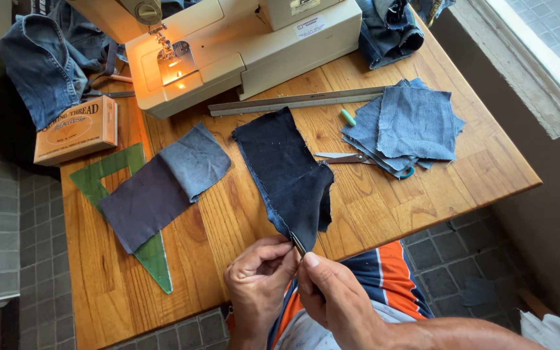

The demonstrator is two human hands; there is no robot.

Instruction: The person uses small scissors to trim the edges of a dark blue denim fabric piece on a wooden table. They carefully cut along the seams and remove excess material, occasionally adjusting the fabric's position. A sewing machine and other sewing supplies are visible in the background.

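Seated worker at a wooden table, seen from above. The left hand is closed in a pinch on the near corner of a dark denim strip, thumb and forefinger gripping the fabric edge. The right hand is closed round a thin metal tool, held like a pen, whose tip meets the fabric just beside the left fingertips; whether it is a seam ripper or a needle cannot be told. The strip lies across the middle of the table, its near end folded and drooping over the front edge into the hands.

To the left lie two joined patches, one grey-purple and one light blue, partly over a green set square. To the right sit a stack of blue squares, scissors just beside it, and a green chalk. A long metal ruler runs in front of the sewing machine, whose lamp is lit. A cardboard box stands at the far left, with loose jeans behind.

Judgement on technique: the work would go best with the edge kept taut between the pinching fingers, the tool's point directed away from the left thumb, and the weight of the strip resting on the table so the hanging end does not drag.
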